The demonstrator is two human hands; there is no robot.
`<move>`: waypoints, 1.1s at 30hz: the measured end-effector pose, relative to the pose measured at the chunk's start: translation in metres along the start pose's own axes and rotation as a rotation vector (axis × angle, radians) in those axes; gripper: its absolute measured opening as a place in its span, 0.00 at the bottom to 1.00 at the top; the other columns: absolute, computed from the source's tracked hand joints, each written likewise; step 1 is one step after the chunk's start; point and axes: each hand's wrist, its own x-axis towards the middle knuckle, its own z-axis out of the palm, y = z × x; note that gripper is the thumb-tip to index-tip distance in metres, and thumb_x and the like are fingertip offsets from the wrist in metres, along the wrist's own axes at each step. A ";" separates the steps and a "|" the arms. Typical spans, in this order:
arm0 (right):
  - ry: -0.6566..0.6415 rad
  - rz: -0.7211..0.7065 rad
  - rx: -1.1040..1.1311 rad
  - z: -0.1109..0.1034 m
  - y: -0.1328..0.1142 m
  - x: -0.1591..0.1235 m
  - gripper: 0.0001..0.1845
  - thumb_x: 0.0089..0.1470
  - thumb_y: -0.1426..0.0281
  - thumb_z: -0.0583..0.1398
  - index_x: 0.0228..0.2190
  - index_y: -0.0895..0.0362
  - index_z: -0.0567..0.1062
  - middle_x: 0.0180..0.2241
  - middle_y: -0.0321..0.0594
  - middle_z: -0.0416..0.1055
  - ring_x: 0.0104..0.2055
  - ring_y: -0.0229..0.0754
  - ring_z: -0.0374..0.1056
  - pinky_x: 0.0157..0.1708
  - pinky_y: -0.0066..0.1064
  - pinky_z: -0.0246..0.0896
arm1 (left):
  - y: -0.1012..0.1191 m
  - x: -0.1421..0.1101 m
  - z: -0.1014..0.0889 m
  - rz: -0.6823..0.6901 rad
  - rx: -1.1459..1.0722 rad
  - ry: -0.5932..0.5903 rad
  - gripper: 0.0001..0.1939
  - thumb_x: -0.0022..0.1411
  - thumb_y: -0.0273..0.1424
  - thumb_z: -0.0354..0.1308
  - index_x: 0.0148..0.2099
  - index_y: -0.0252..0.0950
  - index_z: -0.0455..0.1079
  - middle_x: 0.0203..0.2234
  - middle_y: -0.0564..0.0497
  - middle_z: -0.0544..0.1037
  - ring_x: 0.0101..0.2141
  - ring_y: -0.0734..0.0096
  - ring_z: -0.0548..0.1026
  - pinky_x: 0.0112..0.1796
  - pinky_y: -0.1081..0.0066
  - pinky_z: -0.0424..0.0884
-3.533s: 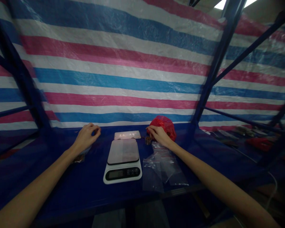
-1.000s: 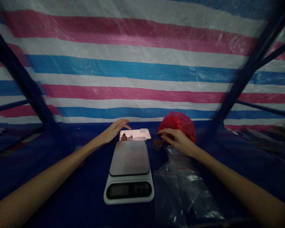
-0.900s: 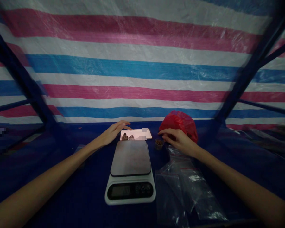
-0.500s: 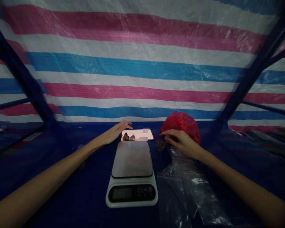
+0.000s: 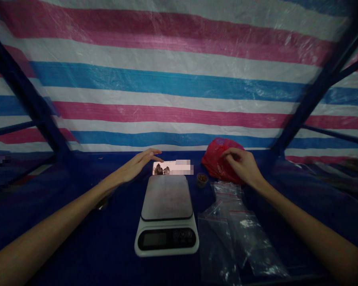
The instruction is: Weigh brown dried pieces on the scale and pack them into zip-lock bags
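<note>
Raised since, the right hand (image 5: 244,165) curls narrowly at the crinkled red bag (image 5: 215,159), hold unclear. The left hand (image 5: 139,164) is open by the lit phone (image 5: 171,168).

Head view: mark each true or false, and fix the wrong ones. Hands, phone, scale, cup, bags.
1. The left hand is at the phone. True.
2. The right hand is at the red bag. True.
3. The small cup stands on the scale. False: it stands on the table, to the scale's right.
4. The clear bags lie left of the scale. False: they lie to its right.
5. The phone's screen is dark. False: it is lit.
</note>
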 end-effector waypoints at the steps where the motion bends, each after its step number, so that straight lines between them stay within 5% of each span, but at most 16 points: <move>1: 0.023 0.019 -0.012 -0.001 0.004 0.001 0.13 0.53 0.70 0.55 0.28 0.55 0.80 0.30 0.42 0.81 0.33 0.47 0.75 0.36 0.35 0.66 | 0.001 -0.001 -0.002 0.006 0.001 0.022 0.31 0.77 0.48 0.35 0.55 0.42 0.78 0.62 0.48 0.75 0.66 0.55 0.66 0.69 0.45 0.54; 5: 0.071 0.094 -0.030 -0.005 0.024 0.006 0.11 0.50 0.70 0.54 0.26 0.55 0.78 0.27 0.40 0.78 0.29 0.45 0.72 0.33 0.34 0.63 | 0.003 -0.009 -0.002 -0.023 0.022 0.038 0.32 0.76 0.50 0.35 0.53 0.42 0.78 0.63 0.48 0.73 0.65 0.54 0.67 0.69 0.47 0.55; 9: 0.062 0.133 -0.021 -0.002 0.037 0.009 0.09 0.46 0.72 0.55 0.27 0.55 0.75 0.27 0.40 0.78 0.29 0.44 0.71 0.34 0.34 0.63 | 0.002 -0.022 0.008 -0.076 0.121 0.053 0.30 0.75 0.51 0.40 0.63 0.40 0.70 0.63 0.45 0.74 0.63 0.53 0.69 0.67 0.48 0.59; 19: 0.026 0.104 0.021 0.005 0.034 0.004 0.09 0.45 0.71 0.54 0.30 0.53 0.72 0.29 0.42 0.76 0.31 0.47 0.71 0.35 0.37 0.65 | -0.001 -0.024 0.015 -0.067 0.147 0.063 0.27 0.76 0.48 0.40 0.64 0.39 0.67 0.62 0.44 0.75 0.63 0.55 0.70 0.66 0.50 0.61; 25: 0.028 0.157 0.058 0.003 0.038 0.003 0.10 0.46 0.71 0.54 0.33 0.53 0.72 0.30 0.41 0.76 0.33 0.46 0.72 0.37 0.36 0.66 | -0.006 -0.028 0.006 -0.047 0.158 0.144 0.24 0.77 0.45 0.42 0.61 0.40 0.69 0.58 0.45 0.78 0.62 0.57 0.70 0.66 0.48 0.59; 33: 0.026 0.158 0.047 0.002 0.045 0.002 0.10 0.47 0.71 0.55 0.33 0.53 0.72 0.30 0.39 0.75 0.33 0.46 0.73 0.37 0.35 0.67 | -0.009 -0.029 -0.005 -0.068 0.166 0.095 0.22 0.77 0.43 0.41 0.61 0.42 0.71 0.59 0.48 0.77 0.64 0.57 0.68 0.67 0.44 0.56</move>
